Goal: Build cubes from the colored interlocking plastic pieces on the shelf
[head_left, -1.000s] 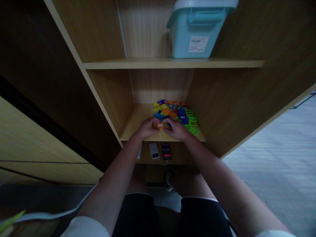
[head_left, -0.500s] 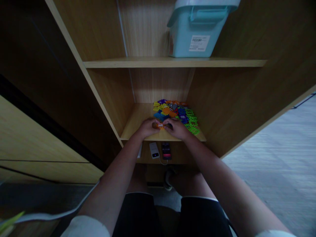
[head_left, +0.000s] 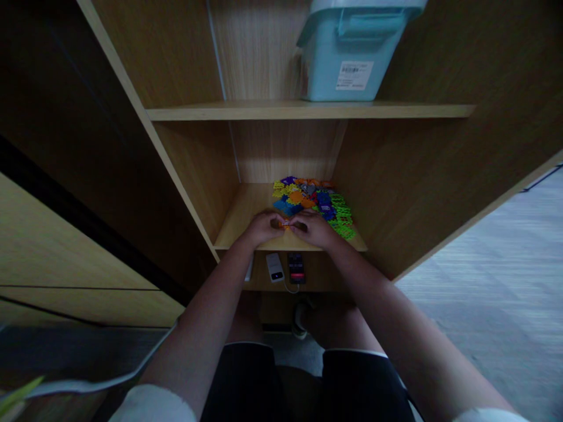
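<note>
Between my two hands is a small orange toy piece with a pale patch on it, just above the front part of the middle shelf. My left hand is closed on its left side, thumb and fingers pinched. From the right, my right hand pinches the same piece. The fingers cover much of it, so its full shape is hidden. Right behind my hands lies a heap of colourful plastic building pieces, in yellow, orange, blue, purple, red and bright green, several with toothed edges.
A light-blue lidded bin with a white label stands on the upper shelf. On the lower level lie a white power bank and a phone, with a white cable beside them. Wooden side panels flank the middle shelf.
My fingers have drawn slightly closer together over the orange piece, and less of its pale patch shows. The heap and the other things have stayed put.
</note>
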A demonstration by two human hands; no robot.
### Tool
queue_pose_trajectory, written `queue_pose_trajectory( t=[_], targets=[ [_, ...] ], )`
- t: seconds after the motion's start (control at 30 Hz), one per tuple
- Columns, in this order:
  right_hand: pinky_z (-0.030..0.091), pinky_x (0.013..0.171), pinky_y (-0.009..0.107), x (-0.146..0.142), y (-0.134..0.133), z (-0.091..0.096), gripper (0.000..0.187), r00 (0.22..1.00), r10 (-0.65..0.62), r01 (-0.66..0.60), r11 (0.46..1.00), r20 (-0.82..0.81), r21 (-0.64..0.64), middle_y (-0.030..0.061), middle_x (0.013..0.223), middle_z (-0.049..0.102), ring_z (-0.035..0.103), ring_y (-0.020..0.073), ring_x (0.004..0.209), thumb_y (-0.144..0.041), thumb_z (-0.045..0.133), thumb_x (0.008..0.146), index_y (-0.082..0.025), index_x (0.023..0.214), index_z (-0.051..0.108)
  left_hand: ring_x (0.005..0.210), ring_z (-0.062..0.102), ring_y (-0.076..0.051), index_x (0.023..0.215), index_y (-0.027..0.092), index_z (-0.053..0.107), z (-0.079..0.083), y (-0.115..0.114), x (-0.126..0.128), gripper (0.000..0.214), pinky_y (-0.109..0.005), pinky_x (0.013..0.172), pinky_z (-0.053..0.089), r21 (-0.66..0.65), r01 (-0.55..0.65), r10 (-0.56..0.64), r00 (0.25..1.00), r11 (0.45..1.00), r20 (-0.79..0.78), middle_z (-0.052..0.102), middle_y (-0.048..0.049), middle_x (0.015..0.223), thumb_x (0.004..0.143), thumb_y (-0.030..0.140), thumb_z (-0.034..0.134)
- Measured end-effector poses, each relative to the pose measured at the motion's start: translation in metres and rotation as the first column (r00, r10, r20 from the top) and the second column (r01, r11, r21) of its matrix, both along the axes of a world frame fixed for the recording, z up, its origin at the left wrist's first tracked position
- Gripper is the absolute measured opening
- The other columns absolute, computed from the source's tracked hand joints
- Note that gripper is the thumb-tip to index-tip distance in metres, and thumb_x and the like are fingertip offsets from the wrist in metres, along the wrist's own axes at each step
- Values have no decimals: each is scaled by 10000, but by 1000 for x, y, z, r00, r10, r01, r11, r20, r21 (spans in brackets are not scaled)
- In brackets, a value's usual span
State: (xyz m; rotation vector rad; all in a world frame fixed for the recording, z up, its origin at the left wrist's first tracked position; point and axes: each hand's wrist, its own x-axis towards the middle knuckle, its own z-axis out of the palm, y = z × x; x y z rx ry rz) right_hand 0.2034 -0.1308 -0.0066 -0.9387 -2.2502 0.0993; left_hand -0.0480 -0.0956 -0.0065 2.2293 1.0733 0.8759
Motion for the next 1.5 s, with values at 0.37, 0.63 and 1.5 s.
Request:
queue_pose_trajectory(
  t=[0.37, 0.63, 1.5],
  targets=[
    [539, 1023, 445, 1, 2, -1, 56, 1000, 0, 0, 1000, -4, -8, 41, 1096, 845, 749, 267, 1050, -276, 726, 1017, -287, 1020, 781, 1156, 754, -260, 1145, 237, 769, -2, 4, 0, 344, -437, 1130, 571, -32, -33, 34, 999, 999, 43, 820, -49, 1209, 814, 307, 829],
    [549, 1028, 457, 1, 2, -3, 70, 1000, -9, 9, 1000, -12, -12, 41, 1093, 846, 754, 271, 1054, -279, 719, 1015, -295, 1032, 785, 1207, 735, -271, 1159, 247, 760, -2, 5, -3, 442, -442, 1145, 555, -11, 9, -8, 998, 1000, 57, 811, -42, 1249, 725, 241, 847],
    [565, 1029, 451, 1, 3, -4, 115, 1000, -20, 20, 1000, -20, -12, 37, 1107, 848, 759, 273, 1075, -220, 733, 995, -299, 1044, 800, 1144, 743, -247, 1114, 223, 741, -5, 5, 0, 385, -427, 1098, 573, 11, -21, 20, 995, 1000, 97, 805, -57, 1196, 736, 174, 796]
  ],
)
